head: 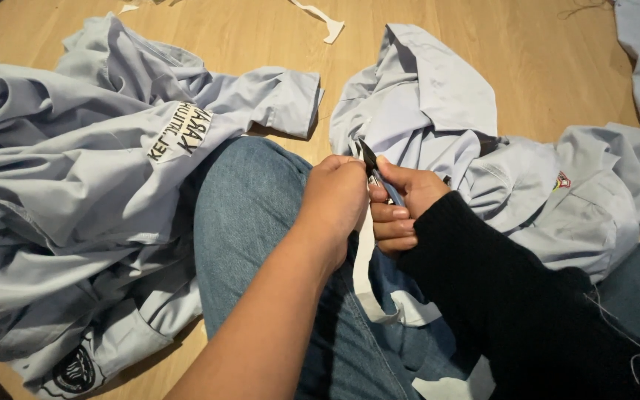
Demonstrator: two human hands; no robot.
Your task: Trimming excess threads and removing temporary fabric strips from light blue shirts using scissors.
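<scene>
A wooden floor [261, 30] lies strewn with pale blue shirts [75, 170]. Over the jeans [253, 215], the left hand [335, 196] pinches a white strip [364, 274] taut, fingers closed, so the right hand [401, 207], gripping small snips [374, 169], can reach it.

Informal garment workspace – wooden floor [246, 33] strewn with light-blue uniform shirts [75, 185] and a fabric offcut [324, 21].

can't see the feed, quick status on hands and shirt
Left hand pinching the shirt fabric. Right hand shut on a small cutter, tip at the cloth. More shirts piled left; nothing blocking.
</scene>
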